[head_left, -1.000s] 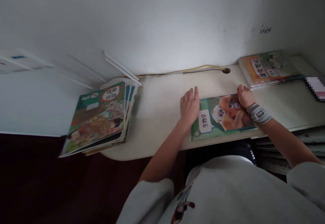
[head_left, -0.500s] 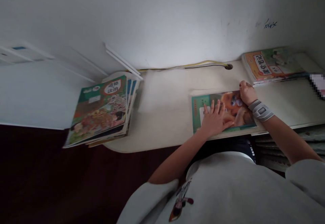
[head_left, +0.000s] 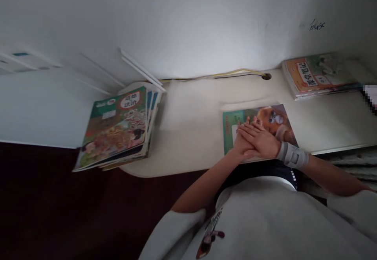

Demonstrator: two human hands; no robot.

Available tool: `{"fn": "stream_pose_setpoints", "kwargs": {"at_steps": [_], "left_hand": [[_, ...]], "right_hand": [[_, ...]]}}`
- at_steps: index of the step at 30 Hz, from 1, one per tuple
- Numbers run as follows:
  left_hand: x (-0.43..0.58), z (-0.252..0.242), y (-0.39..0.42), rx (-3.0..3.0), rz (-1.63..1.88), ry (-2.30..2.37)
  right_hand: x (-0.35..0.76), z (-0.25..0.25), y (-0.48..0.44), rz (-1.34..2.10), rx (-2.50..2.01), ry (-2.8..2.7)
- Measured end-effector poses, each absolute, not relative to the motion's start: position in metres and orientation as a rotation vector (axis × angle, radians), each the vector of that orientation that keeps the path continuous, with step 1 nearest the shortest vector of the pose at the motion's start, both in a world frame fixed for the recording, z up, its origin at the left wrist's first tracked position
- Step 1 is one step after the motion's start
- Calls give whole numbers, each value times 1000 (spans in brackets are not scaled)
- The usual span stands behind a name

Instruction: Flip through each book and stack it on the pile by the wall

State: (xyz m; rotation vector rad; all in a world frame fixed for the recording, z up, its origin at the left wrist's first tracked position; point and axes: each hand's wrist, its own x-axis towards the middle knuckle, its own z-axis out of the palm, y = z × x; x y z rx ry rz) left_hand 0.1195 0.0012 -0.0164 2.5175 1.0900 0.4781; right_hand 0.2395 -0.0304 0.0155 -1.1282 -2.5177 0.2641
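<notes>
A book (head_left: 273, 115) with a green band and an orange picture on its cover lies flat at the front edge of the white desk (head_left: 188, 134). My left hand (head_left: 242, 144) rests on the cover, its fingers stretched out. Across the back of it lies my right hand (head_left: 263, 139), also flat, with its fingers extended to the left. Part of the left hand is hidden underneath. A grey band (head_left: 293, 154) with a buckle is around my right wrist. Neither hand grips anything.
At the desk's left end sits a stack of books (head_left: 118, 128), overhanging the edge. Another stack of books (head_left: 318, 75) stands at the back right against the wall. A yellow cable (head_left: 235, 71) runs along the wall to a round hole (head_left: 266, 76) in the desk.
My right hand has left the book's upper right corner and moved left and down onto my left hand. Its fingers have gone from pinched to flat. The left hand stays on the cover.
</notes>
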Motion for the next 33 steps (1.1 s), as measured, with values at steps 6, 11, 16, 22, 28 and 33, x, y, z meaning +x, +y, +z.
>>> {"fn": "stream_pose_setpoints", "kwargs": {"at_steps": [6,11,16,22,28,33], "left_hand": [[95,10,24,2778,50,958],[62,11,56,2679,0,1257],[41,10,68,2637,50,1534],[41,21,74,2574,163,1831],[46,22,89,2270,330,1880],[44,13,98,1923,693,1707]], "right_hand": [[298,9,-15,134,-1307,-2577],[340,1,6,40,-1578,-2491],[362,-2,16,-84,-1880,-2219],[364,9,17,-184,-2194,-1960],[371,1,28,1,-2159,-1781],[373,-8,38,173,-1896,-1637]]}}
